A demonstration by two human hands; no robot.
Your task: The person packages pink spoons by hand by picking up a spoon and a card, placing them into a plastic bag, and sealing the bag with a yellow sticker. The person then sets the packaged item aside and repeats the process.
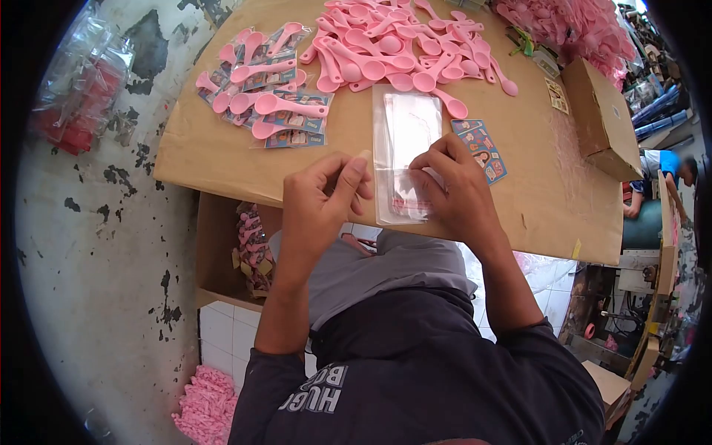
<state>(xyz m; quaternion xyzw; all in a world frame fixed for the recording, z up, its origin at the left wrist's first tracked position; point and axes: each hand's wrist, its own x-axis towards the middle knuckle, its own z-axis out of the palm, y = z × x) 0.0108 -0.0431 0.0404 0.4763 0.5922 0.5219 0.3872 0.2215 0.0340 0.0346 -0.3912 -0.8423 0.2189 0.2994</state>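
A stack of clear plastic bags (393, 141) lies at the table's front edge between my hands. My right hand (463, 189) is closed, its bent fingertips pinching at the top bag on the stack's right side. To the left of the stack, my left hand (322, 204) hovers with its fingers curled in and the thumb raised over them; I see nothing in it. Printed blue cards (486, 152) lie just beyond my right hand. A big pile of pink measuring spoons (386, 44) spreads across the far side of the table.
Bagged pink spoons with cards (278, 107) are heaped on the table's left. A cardboard box (601, 119) stands at the right edge, near pink plastic packs (571, 30). Beneath the table an open carton (215, 248) holds more pink pieces. Another person (656, 167) is at far right.
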